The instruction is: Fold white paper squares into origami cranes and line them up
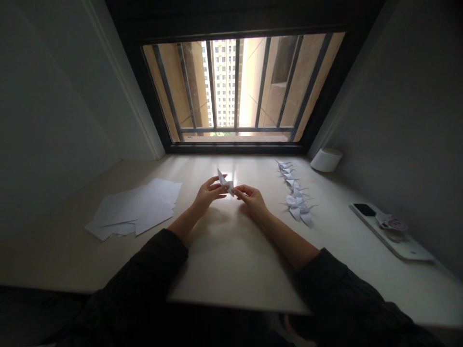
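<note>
Sleeves (152, 262), dark, enter from the lower edge over the near rim of a pale countertop (235, 277). To the right, near the side wall, a light-coloured phone (388, 238) lies with its camera block uppermost and a round ornament on its back. To the left, loose white sheets (137, 207) lie overlapping, their edges out of line. Between these, the left hand (208, 193) and the right hand (250, 196) meet above the countertop around a small folded paper (226, 184). The right hand pinches the paper's lower right part between thumb and fingertips. The left hand appears to hold the opposite side among loosely parted fingers; how firmly cannot be told. Possible faults, by judgement: a hard pinch could crush a crease, a sideways pull between the two hands could tear a thin point, and a slack left grip could let the piece twist. The folded paper lies at the fingertips of both hands, well clear of the palms; one sharp point rises above the left fingers, tilted leftward, while the body spans the narrow gap to the right fingertips. Right of the hands, folded pieces (296, 193) stand close together in an uneven row. Beyond them a white roll (326, 160) sits by the wall. Farthest, a dark window frame (231, 149) encloses bars (237, 82) and a pale tall building (226, 72).
</note>
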The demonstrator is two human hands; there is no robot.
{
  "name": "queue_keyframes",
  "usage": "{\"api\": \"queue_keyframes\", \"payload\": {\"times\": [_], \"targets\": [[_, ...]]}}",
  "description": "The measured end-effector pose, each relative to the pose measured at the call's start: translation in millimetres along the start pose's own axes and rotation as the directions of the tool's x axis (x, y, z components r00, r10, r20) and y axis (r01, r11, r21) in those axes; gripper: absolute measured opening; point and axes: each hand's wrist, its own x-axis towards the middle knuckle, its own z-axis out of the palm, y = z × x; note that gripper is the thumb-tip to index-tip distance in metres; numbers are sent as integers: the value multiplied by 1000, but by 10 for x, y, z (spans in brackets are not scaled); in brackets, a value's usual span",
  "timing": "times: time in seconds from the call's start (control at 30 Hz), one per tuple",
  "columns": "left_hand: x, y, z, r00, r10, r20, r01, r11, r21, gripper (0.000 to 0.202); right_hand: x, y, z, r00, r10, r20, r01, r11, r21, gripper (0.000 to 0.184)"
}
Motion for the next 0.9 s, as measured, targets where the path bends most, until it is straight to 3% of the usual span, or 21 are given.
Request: {"api": "queue_keyframes", "payload": {"times": [0.1,0.2,0.3,0.5,0.6,0.8,0.9], "targets": [[17,-13,-38,1000,11,27,-12,999,49,62,-13,-1,5,998,-56,-32,53,994,-93,27],[29,-22,-71,998,-1,55,-3,997,82,60,-65,-67,9,963,-253,-94,214,927,-309,23],[29,-24,-76,997,-33,69,29,998,58,58,-126,-154,7,908,-416,-42,344,801,-489,18],[12,-18,-53,989,-99,112,107,992,-65,59,-158,-208,-12,823,-565,55,499,674,-545,15],[10,-24,-61,982,-95,160,106,993,-58,57,-154,-210,-19,791,-611,44,533,651,-541,14],[2,-24,-63,962,-125,242,128,992,6,49,-168,-192,-17,831,-556,-33,458,716,-527,16],[4,-16,-69,963,-126,240,129,992,4,46,-171,-193,-12,807,-590,-20,489,686,-539,18]]}}
